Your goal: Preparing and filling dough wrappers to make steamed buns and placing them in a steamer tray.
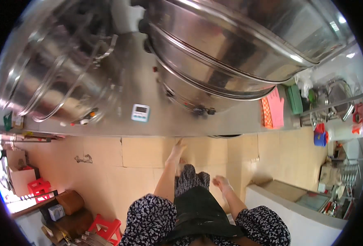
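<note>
My left hand [176,153] hangs just short of the counter's front edge, its fingers stretched forward and slightly blurred, with nothing seen in them. Lower and to the right, my right hand [222,184] hangs beside the dark apron [200,209], fingers loosely bent and a little apart, holding nothing that I can see. Ahead is the steel counter [126,127]. A small white digital timer [140,112] lies on it, the thing nearest my left hand. Large stacked steel steamers [218,53] stand beyond, on the right.
Another ringed steel vessel [54,78] stands at the left. Pink gloves [276,108], an orange checked cloth [267,112] and a green box [295,99] are at the counter's right. Behind are a red stool [105,229] and a low white wall [288,215].
</note>
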The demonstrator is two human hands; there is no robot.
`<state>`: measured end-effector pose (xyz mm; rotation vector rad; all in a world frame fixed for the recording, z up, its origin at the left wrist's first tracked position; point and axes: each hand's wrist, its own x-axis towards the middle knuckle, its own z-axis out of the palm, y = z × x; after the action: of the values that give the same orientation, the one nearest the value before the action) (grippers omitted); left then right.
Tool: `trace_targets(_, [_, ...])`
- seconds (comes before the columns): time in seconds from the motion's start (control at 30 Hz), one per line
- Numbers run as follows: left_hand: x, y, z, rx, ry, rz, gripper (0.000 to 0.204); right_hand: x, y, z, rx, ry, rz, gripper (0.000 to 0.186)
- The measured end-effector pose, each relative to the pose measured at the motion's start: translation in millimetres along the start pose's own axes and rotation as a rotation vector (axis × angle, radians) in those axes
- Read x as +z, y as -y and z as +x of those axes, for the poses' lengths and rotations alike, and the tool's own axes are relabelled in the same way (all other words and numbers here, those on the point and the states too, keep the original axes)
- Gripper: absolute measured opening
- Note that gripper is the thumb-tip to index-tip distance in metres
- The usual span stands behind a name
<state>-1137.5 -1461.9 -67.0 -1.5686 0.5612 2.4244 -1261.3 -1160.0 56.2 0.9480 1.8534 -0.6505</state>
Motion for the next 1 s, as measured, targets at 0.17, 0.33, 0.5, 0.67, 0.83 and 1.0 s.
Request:
trace_targets(0.17, [-131, 191, -97, -0.025, -0.387, -0.04, 0.069, -45, -7, 10, -0.211, 0.082, -0.808, 0.025])
trace_targets(0.33, [-178, 420, -299, -0.122, -1.057, -0.664, 0.049, -49, -14, 11, -0.582, 0.278, -1.925, 0.024])
trace_targets(0.5, [-240, 400, -241, 0.085, -0.728, -0.512, 0.074, 92, -39, -77, -0.829, 0.387, -1.557, 0.035])
trace_targets(0.67, [-219, 367, -241, 0.203, -0.726, -0.641, 0.066, 145, -53, -126, -0.764, 0.287, -1.471, 0.037])
trace_targets(0.83, [-205, 435, -279, 0.212, -0.845, -0.803, 0.059, 164, -8, -105, -1.0, 0.096, -1.238, 0.024])
trace_targets(1.0, [-186, 497, -337, 0.205, -1.223, -0.985, 0.056, 116, 138, -76, -1.128, 0.034, -0.449, 0.021])
